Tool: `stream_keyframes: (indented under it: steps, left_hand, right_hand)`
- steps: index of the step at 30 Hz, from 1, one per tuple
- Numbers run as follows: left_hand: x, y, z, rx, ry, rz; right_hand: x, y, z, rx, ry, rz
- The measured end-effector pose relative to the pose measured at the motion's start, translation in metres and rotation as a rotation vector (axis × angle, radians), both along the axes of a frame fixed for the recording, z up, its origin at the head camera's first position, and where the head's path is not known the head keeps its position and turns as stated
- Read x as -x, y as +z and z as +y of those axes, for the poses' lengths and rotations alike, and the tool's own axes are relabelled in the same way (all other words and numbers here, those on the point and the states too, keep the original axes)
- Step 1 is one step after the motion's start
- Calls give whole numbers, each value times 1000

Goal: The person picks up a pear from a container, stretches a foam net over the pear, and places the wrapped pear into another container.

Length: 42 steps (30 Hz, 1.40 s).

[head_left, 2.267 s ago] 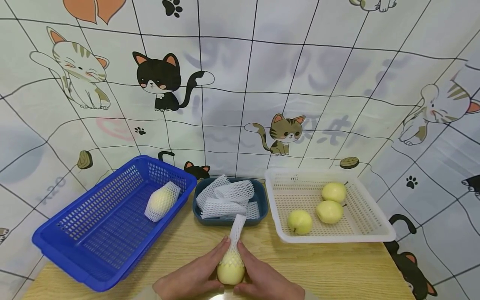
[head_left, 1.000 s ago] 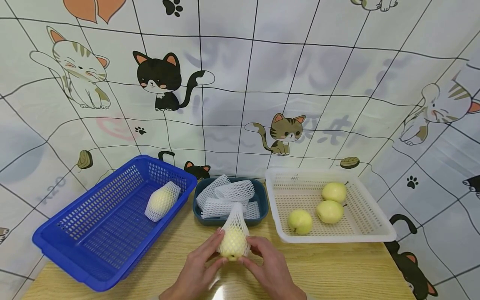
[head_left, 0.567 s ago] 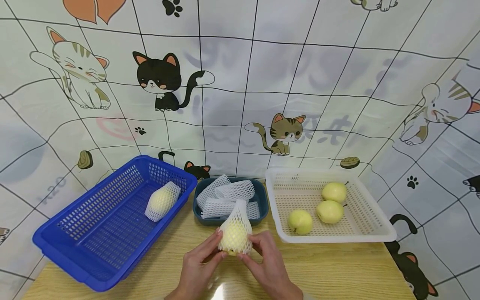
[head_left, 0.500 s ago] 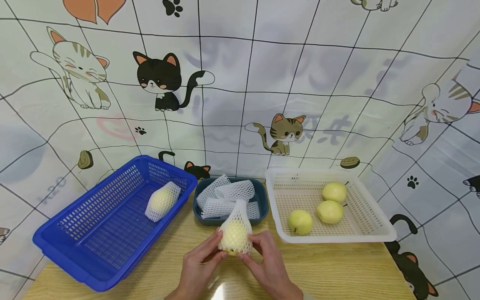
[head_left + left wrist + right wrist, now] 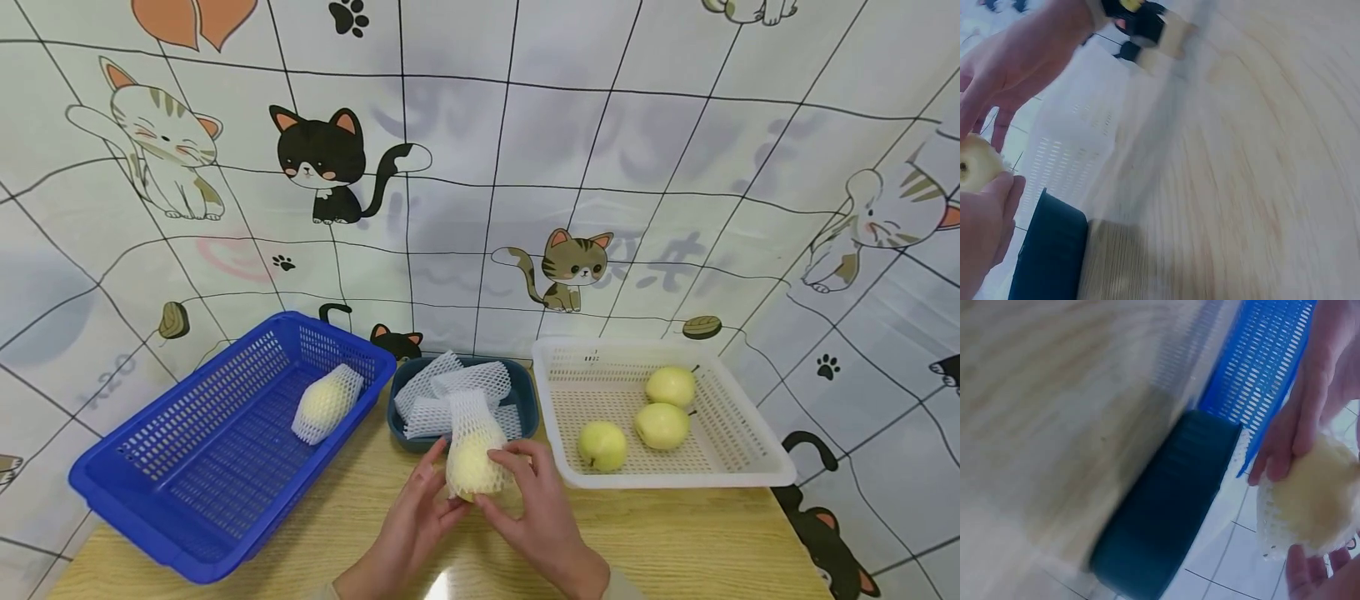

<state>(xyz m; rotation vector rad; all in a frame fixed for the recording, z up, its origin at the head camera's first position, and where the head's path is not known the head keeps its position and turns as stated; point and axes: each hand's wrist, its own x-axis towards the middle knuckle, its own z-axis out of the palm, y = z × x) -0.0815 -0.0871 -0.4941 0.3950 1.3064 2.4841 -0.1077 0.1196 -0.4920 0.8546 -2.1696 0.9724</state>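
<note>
A yellow pear [image 5: 476, 467] in a white foam net is in front of the small teal box. The net's loose end points away, overlapping that box. My right hand [image 5: 543, 517] pinches the pear's right side, thumb low and fingers higher. My left hand [image 5: 416, 517] is at its left and underside, fingers fairly straight and touching it. The pear's dark-centred end [image 5: 963, 167] shows bare in the left wrist view. In the right wrist view the netted pear [image 5: 1316, 494] lies between both hands' fingers.
The teal box [image 5: 405, 443] contains several folded foam nets [image 5: 435, 417]. A blue basket [image 5: 187, 467] on the left has one netted pear [image 5: 326, 404] in it. On the right, a white basket [image 5: 675, 481] holds 3 bare pears [image 5: 602, 446]. All stand on a wooden table [image 5: 675, 542].
The net has been pulled down over the pear and its loose end spread wider. The pear has risen away from me, and my left hand has turned, its fingers straightening from a pinch.
</note>
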Motion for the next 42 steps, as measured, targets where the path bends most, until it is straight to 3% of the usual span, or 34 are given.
stream_keyframes:
  steps: [4,6,14,16,22,27,30,33,38,42]
  left_hand:
    - [3,4,0,-29,-51,-98]
    - [5,3,1,-43,-49,-117]
    - [8,-5,3,-101,-27,-177]
    - [8,-4,3,-112,-22,-196]
    - [11,2,7,-161,-14,-238]
    - [11,4,11,-144,14,-252]
    - [10,4,12,-140,26,-252]
    - [11,3,13,-142,33,-243]
    - [10,1,11,-120,34,-213]
    - [10,1,11,-82,37,-199]
  right_hand:
    - [5,5,-2,-42,51,143]
    - [6,8,-2,-43,100,151]
    - [10,17,6,75,347,-23]
    - [11,18,7,91,330,-38]
    - [13,18,8,74,153,-54]
    - [15,18,8,47,120,-96]
    - [17,17,8,105,116,-141]
    - [19,19,8,227,104,-269]
    - [26,30,8,377,37,-626]
    - [34,36,8,445,116,-889]
